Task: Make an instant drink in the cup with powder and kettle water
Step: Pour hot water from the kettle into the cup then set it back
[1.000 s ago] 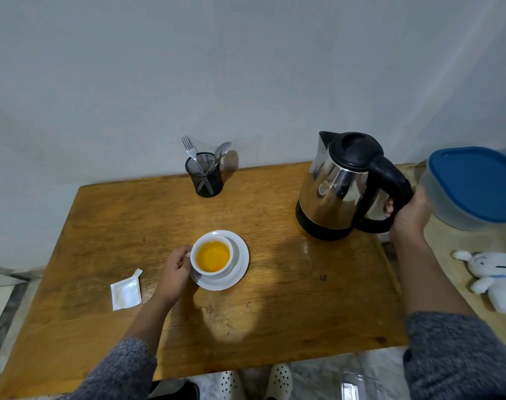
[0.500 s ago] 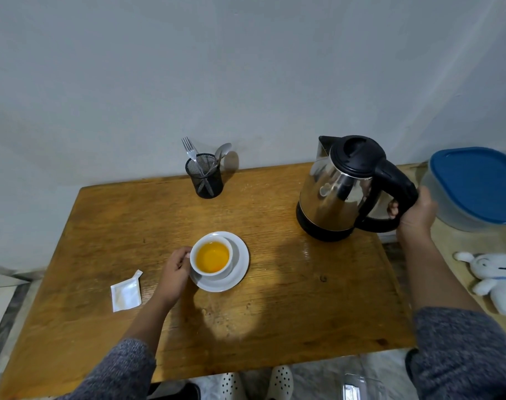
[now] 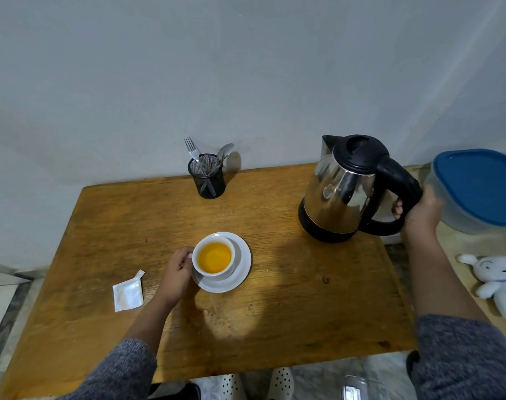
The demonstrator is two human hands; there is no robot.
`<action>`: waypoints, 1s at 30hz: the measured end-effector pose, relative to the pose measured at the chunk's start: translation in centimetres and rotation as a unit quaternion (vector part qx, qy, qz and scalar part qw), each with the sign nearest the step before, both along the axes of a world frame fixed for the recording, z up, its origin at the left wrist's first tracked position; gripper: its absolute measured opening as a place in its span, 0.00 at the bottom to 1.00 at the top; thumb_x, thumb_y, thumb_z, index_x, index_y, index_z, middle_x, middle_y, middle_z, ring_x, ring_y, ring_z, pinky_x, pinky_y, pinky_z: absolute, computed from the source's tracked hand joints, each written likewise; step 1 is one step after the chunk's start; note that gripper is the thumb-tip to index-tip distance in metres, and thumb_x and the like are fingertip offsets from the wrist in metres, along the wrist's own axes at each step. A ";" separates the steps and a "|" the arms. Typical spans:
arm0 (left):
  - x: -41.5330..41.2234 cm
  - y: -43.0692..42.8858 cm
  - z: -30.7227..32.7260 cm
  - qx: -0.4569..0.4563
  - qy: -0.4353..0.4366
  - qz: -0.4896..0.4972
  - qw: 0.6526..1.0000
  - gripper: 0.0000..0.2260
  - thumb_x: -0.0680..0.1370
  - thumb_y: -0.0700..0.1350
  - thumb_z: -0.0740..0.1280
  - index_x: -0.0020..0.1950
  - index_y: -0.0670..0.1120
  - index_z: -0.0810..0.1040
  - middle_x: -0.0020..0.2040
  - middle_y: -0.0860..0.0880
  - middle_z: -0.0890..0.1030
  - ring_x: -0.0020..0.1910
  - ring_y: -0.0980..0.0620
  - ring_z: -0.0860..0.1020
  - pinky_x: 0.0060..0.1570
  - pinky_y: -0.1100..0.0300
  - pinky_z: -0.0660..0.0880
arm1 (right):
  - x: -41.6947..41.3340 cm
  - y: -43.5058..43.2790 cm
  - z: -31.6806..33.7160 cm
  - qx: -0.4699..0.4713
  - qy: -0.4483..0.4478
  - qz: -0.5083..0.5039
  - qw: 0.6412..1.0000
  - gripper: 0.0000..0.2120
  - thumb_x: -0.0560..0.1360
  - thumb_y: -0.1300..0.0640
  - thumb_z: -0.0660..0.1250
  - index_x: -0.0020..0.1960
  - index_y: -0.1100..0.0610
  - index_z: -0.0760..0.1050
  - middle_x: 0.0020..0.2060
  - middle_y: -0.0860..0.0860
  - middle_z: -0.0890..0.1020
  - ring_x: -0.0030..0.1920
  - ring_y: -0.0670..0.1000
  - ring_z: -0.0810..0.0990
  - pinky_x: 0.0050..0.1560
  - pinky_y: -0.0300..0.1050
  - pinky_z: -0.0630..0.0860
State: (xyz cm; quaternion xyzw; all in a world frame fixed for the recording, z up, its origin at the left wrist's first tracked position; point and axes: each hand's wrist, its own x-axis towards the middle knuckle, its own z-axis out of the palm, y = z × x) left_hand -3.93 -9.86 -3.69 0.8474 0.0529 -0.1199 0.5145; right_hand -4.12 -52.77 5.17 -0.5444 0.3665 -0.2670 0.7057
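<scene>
- Wooden table top [image 3: 303,298], brown and worn, set against a plain pale wall [image 3: 246,67].
- White ceramic cup [image 3: 213,256] filled with orange-yellow liquid, standing on a round white saucer [image 3: 240,272] near table centre.
- Left hand [image 3: 176,268] curled against the cup's left side, fingers touching its wall; grey knit sleeve [image 3: 122,370] on that forearm.
- Stainless steel electric kettle [image 3: 341,192] with black lid, black base and black loop handle, at the table's back right; looks tilted slightly, can't tell if base is fully on the table.
- Right hand [image 3: 419,215] wrapped tight round the kettle handle's outer curve, fingertips showing inside the loop.
- Torn white powder sachet [image 3: 128,293], lying flat on the table left of the left hand, apart from it.
- Black mesh cutlery holder [image 3: 208,180] at the table's back edge, holding a metal fork [image 3: 191,147] and a metal spoon [image 3: 226,150].
- Clear plastic tub with a blue lid [image 3: 479,186] on a separate surface right of the table, just behind the right hand.
- White plush toy [image 3: 494,281] lying near the frame's right edge, below the tub.
- White perforated clogs [image 3: 257,383] visible under the table's near edge.
</scene>
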 end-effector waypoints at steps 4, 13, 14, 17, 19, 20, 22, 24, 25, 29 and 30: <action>-0.1 0.0 0.0 0.000 -0.003 -0.002 1.000 0.10 0.80 0.41 0.55 0.54 0.46 0.75 0.54 0.42 0.76 0.53 0.47 0.74 0.50 0.55 0.68 | -0.6 -0.1 -0.5 0.016 -0.005 -0.019 1.000 0.11 0.70 0.54 0.54 0.30 0.56 0.64 0.14 0.47 0.67 0.17 0.47 0.64 0.21 0.36 0.58; 0.0 0.0 0.0 0.005 -0.002 0.001 1.000 0.10 0.80 0.41 0.55 0.54 0.45 0.75 0.55 0.41 0.76 0.54 0.46 0.74 0.51 0.53 0.69 | -1.4 2.5 1.4 -0.029 -0.017 -0.026 0.999 0.13 0.75 0.60 0.54 0.32 0.56 0.62 0.21 0.53 0.67 0.19 0.45 0.65 0.23 0.39 0.59; 0.0 0.0 -0.1 0.006 -0.002 0.001 1.000 0.10 0.80 0.41 0.55 0.55 0.45 0.75 0.55 0.41 0.76 0.54 0.45 0.74 0.51 0.53 0.69 | -1.2 2.8 1.6 -0.037 -0.021 -0.023 0.999 0.14 0.76 0.61 0.54 0.32 0.56 0.63 0.20 0.52 0.68 0.18 0.44 0.66 0.22 0.38 0.59; -0.1 -0.1 0.0 0.006 -0.006 0.000 1.000 0.10 0.80 0.41 0.55 0.55 0.44 0.75 0.55 0.41 0.76 0.54 0.45 0.74 0.51 0.54 0.69 | -0.2 3.8 1.9 -0.054 -0.032 -0.015 0.998 0.15 0.75 0.64 0.54 0.30 0.57 0.62 0.21 0.51 0.68 0.16 0.42 0.66 0.20 0.36 0.61; -0.1 -0.1 0.2 0.006 -0.005 -0.001 1.000 0.10 0.80 0.41 0.55 0.54 0.45 0.75 0.55 0.41 0.76 0.53 0.46 0.74 0.50 0.54 0.69 | 0.4 4.1 2.1 -0.060 -0.036 -0.009 0.998 0.15 0.75 0.64 0.54 0.30 0.57 0.62 0.24 0.53 0.66 0.16 0.42 0.66 0.19 0.36 0.60; -0.1 -0.1 0.3 0.007 -0.003 -0.002 1.000 0.10 0.80 0.41 0.55 0.54 0.45 0.75 0.55 0.42 0.76 0.53 0.46 0.74 0.50 0.55 0.69 | 0.6 4.1 2.1 -0.061 -0.036 -0.007 0.997 0.14 0.74 0.63 0.55 0.30 0.57 0.63 0.24 0.54 0.67 0.16 0.43 0.66 0.19 0.36 0.60; 0.0 -0.1 0.4 0.004 -0.004 -0.005 1.000 0.09 0.80 0.40 0.55 0.53 0.46 0.75 0.55 0.42 0.76 0.52 0.48 0.74 0.47 0.57 0.69 | 0.9 3.8 2.1 -0.059 -0.034 -0.006 0.998 0.13 0.73 0.62 0.55 0.30 0.57 0.63 0.22 0.53 0.69 0.16 0.43 0.67 0.18 0.35 0.60; 0.0 -0.1 0.5 0.000 -0.005 -0.005 1.000 0.10 0.80 0.40 0.55 0.53 0.47 0.75 0.54 0.42 0.77 0.51 0.49 0.74 0.46 0.60 0.70 | 0.8 3.5 2.1 -0.054 -0.028 -0.011 0.998 0.12 0.74 0.60 0.56 0.31 0.57 0.64 0.25 0.54 0.68 0.16 0.43 0.67 0.19 0.35 0.60; 0.0 -0.1 0.5 0.000 -0.005 -0.004 1.000 0.10 0.80 0.40 0.55 0.52 0.47 0.75 0.54 0.42 0.76 0.51 0.49 0.74 0.46 0.60 0.70 | 0.7 3.3 2.1 -0.051 -0.025 -0.014 0.998 0.13 0.75 0.60 0.56 0.31 0.57 0.63 0.26 0.54 0.67 0.16 0.43 0.67 0.19 0.35 0.60; 0.0 -0.2 0.5 -0.002 0.002 -0.002 1.000 0.10 0.80 0.40 0.55 0.53 0.47 0.75 0.55 0.42 0.76 0.53 0.48 0.73 0.50 0.56 0.67 | -0.6 2.9 1.9 -0.028 -0.014 -0.057 0.998 0.14 0.77 0.61 0.53 0.32 0.56 0.62 0.26 0.54 0.67 0.17 0.43 0.66 0.23 0.41 0.60; 0.0 -0.2 0.6 -0.002 0.003 -0.003 1.000 0.10 0.81 0.40 0.55 0.53 0.46 0.75 0.55 0.42 0.76 0.53 0.47 0.73 0.50 0.55 0.67 | -0.9 2.7 1.8 -0.017 -0.015 -0.068 0.997 0.13 0.76 0.61 0.53 0.33 0.56 0.62 0.26 0.54 0.66 0.19 0.44 0.66 0.24 0.41 0.60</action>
